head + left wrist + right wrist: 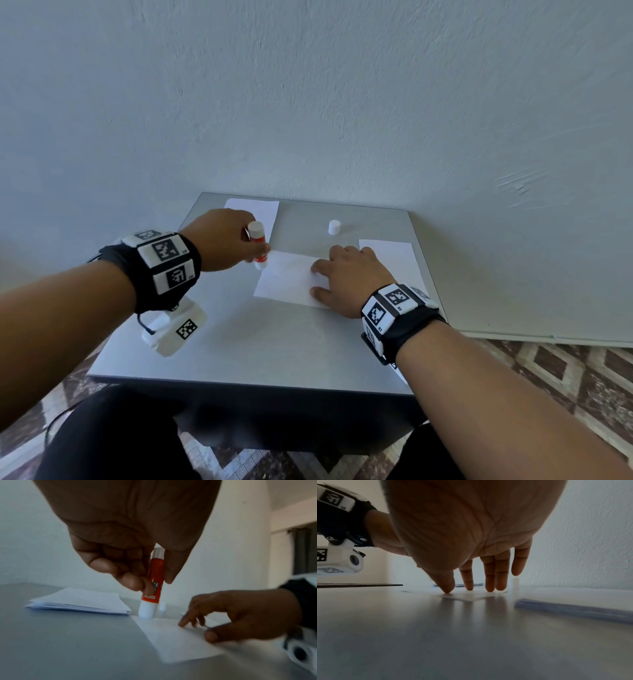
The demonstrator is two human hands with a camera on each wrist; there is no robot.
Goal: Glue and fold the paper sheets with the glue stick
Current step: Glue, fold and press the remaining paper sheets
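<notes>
A white paper sheet [287, 279] lies flat in the middle of the grey table [260, 346]. My left hand [222, 240] grips a red and white glue stick [258, 245] upright, its lower end touching the sheet's far left corner. In the left wrist view the glue stick [152, 585] is pinched between thumb and fingers, tip down on the paper sheet [173, 637]. My right hand [346, 274] lies on the sheet's right side with straight fingers pressing it down. In the right wrist view the fingertips [489, 588] rest on the paper sheet [471, 595].
A white glue cap [334, 227] stands at the back of the table. A stack of paper [253, 210] lies at the back left, seen too as a folded stack [82, 603]. Another paper stack [390, 260] lies at the right edge. Wall behind, patterned floor around.
</notes>
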